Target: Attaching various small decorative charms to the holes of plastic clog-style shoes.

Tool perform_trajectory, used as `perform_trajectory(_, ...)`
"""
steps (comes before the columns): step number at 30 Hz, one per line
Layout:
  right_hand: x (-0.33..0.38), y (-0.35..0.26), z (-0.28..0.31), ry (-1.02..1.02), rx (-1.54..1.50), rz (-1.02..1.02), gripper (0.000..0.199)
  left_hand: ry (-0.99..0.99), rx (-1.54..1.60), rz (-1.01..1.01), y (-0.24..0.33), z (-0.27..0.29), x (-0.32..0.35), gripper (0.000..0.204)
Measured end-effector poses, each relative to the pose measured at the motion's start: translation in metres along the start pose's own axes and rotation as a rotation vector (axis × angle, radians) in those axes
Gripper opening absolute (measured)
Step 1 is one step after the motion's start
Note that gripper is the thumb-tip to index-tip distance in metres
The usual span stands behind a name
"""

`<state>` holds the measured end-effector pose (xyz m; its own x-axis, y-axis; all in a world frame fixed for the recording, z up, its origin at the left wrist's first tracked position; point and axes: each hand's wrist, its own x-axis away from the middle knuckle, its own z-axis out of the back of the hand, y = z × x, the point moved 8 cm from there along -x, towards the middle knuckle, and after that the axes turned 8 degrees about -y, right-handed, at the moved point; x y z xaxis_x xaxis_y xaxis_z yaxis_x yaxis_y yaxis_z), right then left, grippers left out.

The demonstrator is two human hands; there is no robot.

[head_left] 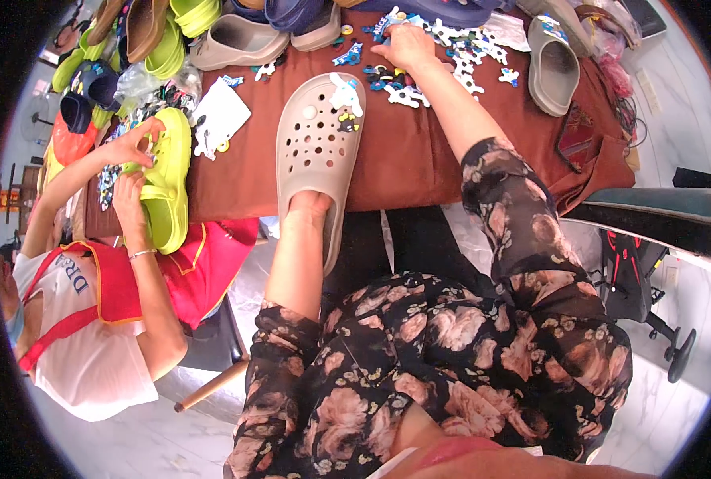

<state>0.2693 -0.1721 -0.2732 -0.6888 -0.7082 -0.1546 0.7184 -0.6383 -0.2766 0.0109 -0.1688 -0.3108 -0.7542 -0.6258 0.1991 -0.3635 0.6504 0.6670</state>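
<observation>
My left hand [312,201] is pushed into the heel opening of a beige clog [296,128] with round holes, holding it up at the table's front edge; its fingers are hidden inside. On the clog's toe sit a white cartoon charm [345,94], a round cream charm [310,112] and a small black-and-yellow charm [347,122]. My right hand [406,48] reaches over a loose pile of shoe charms [467,52], thumb and fingers apart, beside a blue charm [382,26]. Whether its fingertips touch a charm is unclear. Another blue charm [347,55] lies to its left.
A co-worker at left holds a lime-green clog [168,156] in both hands. More clogs [240,41] crowd the far edge of the brown-covered table [407,164]. A grey clog [553,68] stands at right, a white card [222,112] at left. An office chair [635,279] stands beyond the right side.
</observation>
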Motion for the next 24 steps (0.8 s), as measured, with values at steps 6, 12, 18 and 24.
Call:
perform_trajectory(6,0.016,0.018,0.001,-0.042,-0.395,0.174,0.035,-0.011,0.019,0.003,-0.004,0.0,-0.004,0.04)
perform_trajectory(12,0.059,0.043,0.014,-0.086,-1.343,0.022,0.032,-0.068,0.041,0.024,-0.004,0.0,-0.006,0.039)
perform_trajectory(18,0.094,0.022,0.012,-0.142,-1.886,0.07,0.033,-0.121,0.045,0.013,-0.003,0.001,-0.012,0.039)
perform_trajectory(24,0.139,-0.019,-0.001,-0.248,-2.131,0.065,0.024,-0.137,0.081,-0.01,-0.005,0.008,-0.018,0.038)
